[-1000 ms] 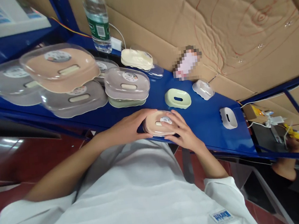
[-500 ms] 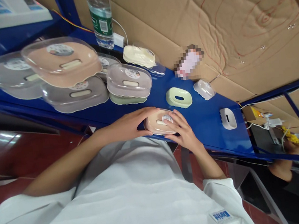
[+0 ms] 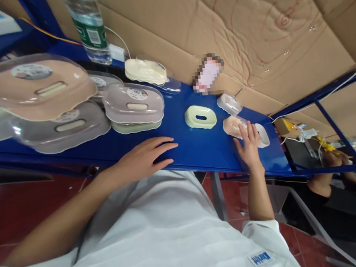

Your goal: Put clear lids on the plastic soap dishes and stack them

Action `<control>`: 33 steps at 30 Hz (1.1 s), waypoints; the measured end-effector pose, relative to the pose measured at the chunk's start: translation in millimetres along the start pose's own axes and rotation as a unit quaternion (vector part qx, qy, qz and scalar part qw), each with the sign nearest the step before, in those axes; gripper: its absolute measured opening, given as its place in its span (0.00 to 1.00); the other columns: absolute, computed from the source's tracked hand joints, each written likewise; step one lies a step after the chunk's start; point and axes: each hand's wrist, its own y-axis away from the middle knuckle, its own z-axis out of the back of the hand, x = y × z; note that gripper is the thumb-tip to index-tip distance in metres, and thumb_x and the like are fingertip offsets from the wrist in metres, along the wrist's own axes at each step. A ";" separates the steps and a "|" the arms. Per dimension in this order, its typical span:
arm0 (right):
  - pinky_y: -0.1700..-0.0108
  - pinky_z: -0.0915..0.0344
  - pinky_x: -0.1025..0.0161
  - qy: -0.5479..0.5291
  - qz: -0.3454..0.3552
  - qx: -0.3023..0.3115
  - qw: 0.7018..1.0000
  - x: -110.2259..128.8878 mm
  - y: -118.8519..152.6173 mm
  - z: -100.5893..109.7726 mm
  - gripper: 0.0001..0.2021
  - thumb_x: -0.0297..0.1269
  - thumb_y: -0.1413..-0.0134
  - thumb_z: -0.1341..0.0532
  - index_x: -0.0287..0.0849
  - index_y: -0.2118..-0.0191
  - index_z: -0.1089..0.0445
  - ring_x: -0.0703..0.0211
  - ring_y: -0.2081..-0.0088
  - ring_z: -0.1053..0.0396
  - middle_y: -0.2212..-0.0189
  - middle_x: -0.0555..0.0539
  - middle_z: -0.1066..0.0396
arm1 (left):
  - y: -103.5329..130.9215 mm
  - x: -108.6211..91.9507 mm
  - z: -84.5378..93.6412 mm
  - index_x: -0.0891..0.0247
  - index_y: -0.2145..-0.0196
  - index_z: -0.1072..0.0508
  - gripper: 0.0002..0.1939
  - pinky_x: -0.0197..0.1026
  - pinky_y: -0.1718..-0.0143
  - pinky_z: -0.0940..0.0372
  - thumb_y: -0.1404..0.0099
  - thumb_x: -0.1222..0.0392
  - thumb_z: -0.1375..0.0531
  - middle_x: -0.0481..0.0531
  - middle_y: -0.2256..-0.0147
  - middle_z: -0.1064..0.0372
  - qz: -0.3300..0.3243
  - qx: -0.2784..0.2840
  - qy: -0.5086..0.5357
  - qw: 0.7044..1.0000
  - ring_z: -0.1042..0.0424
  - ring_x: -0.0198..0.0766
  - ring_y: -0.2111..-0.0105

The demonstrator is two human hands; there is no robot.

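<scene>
My right hand (image 3: 249,146) reaches to the right end of the table, its fingers and thumb around a small peach soap box (image 3: 233,126) with a clear lid. The fingers partly cover the box. Just beyond it lies a white soap box part (image 3: 263,135) with a dark slot. My left hand (image 3: 148,158) is open and empty above the front edge of the table, fingers pointing right. Between the hands, farther back, sits a light green soap box part (image 3: 200,117) with an oval slot. A small clear lid (image 3: 229,104) lies behind the peach box.
Several lidded soap boxes, among them a large peach one (image 3: 40,87) and a grey one (image 3: 134,102), are stacked on the left of the blue table (image 3: 181,159). Behind them stand a water bottle (image 3: 89,32) and a cream box (image 3: 145,70). A cardboard wall (image 3: 184,21) backs the table.
The small peach soap box has moved from between both hands at the front edge to the far right with my right hand. My left hand has let go and stays near the front edge.
</scene>
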 end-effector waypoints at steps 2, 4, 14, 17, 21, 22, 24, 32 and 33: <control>0.25 0.49 0.30 -0.031 0.038 0.029 0.998 13.7 -23.6 -6.4 0.30 0.49 0.23 0.45 0.46 0.23 0.43 0.37 0.21 0.53 0.23 0.37 0.47 | 1.1 1.6 -1.1 0.50 0.33 0.29 0.25 0.53 0.30 0.36 0.21 0.41 0.44 0.52 0.31 0.34 -0.008 -0.002 -0.005 1.000 0.30 0.48 0.34; 0.24 0.49 0.32 -0.070 0.094 0.079 0.990 41.9 -45.9 -11.6 0.32 0.50 0.23 0.45 0.47 0.21 0.47 0.38 0.22 0.51 0.23 0.37 0.46 | 1.9 1.6 -0.7 0.50 0.33 0.29 0.25 0.54 0.31 0.34 0.21 0.42 0.44 0.53 0.31 0.33 -0.014 -0.003 -0.011 1.000 0.29 0.49 0.34; 0.28 0.37 0.43 -0.243 0.156 0.109 0.951 88.0 -54.2 12.1 0.22 0.47 0.22 0.44 0.52 0.30 0.32 0.47 0.30 0.33 0.33 0.44 0.28 | -3.3 -9.8 4.1 0.58 0.30 0.33 0.25 0.62 0.25 0.43 0.21 0.54 0.41 0.62 0.23 0.50 -0.091 -0.073 -0.086 0.989 0.49 0.57 0.23; 0.29 0.38 0.38 -0.077 -0.030 0.011 0.997 20.5 -30.5 16.0 0.24 0.50 0.25 0.44 0.46 0.32 0.30 0.41 0.31 0.34 0.33 0.38 0.29 | -4.1 -8.3 2.8 0.59 0.36 0.28 0.20 0.61 0.26 0.40 0.21 0.54 0.40 0.61 0.29 0.37 -0.111 -0.075 -0.081 0.988 0.44 0.54 0.25; 0.39 0.37 0.23 0.084 -0.260 -0.015 0.962 -52.3 18.8 15.8 0.30 0.51 0.30 0.45 0.32 0.36 0.30 0.25 0.37 0.32 0.42 0.22 0.27 | -3.5 -8.5 3.6 0.60 0.42 0.24 0.14 0.59 0.27 0.37 0.22 0.56 0.39 0.61 0.33 0.34 -0.121 -0.089 -0.062 0.987 0.39 0.52 0.27; 0.42 0.35 0.25 0.100 -0.284 -0.002 0.954 -58.6 32.5 15.8 0.29 0.51 0.31 0.45 0.32 0.38 0.28 0.25 0.39 0.31 0.44 0.22 0.26 | -3.2 -9.4 3.8 0.60 0.43 0.24 0.14 0.59 0.28 0.37 0.22 0.56 0.40 0.62 0.33 0.35 -0.117 -0.092 -0.062 0.987 0.38 0.53 0.28; 0.45 0.31 0.32 0.113 -0.288 0.009 0.951 -55.4 58.0 16.2 0.27 0.52 0.31 0.45 0.33 0.42 0.25 0.27 0.44 0.28 0.48 0.24 0.24 | -2.8 -11.9 4.2 0.60 0.43 0.24 0.13 0.59 0.28 0.36 0.21 0.57 0.40 0.63 0.32 0.38 -0.107 -0.096 -0.066 0.987 0.38 0.54 0.28; 0.38 0.34 0.41 -0.053 -0.002 0.090 0.994 45.8 38.0 20.4 0.19 0.49 0.25 0.43 0.47 0.39 0.27 0.40 0.40 0.28 0.42 0.38 0.24 | -1.3 -12.8 3.6 0.60 0.42 0.26 0.14 0.57 0.26 0.39 0.22 0.59 0.42 0.62 0.29 0.42 -0.078 -0.077 -0.061 0.992 0.42 0.53 0.26; 0.36 0.36 0.39 -0.059 0.024 0.093 0.994 57.1 17.5 19.9 0.20 0.48 0.24 0.43 0.47 0.37 0.28 0.39 0.38 0.29 0.39 0.38 0.25 | -1.2 -11.7 3.4 0.60 0.42 0.26 0.14 0.57 0.26 0.39 0.22 0.58 0.42 0.62 0.29 0.42 -0.079 -0.076 -0.058 0.992 0.43 0.53 0.25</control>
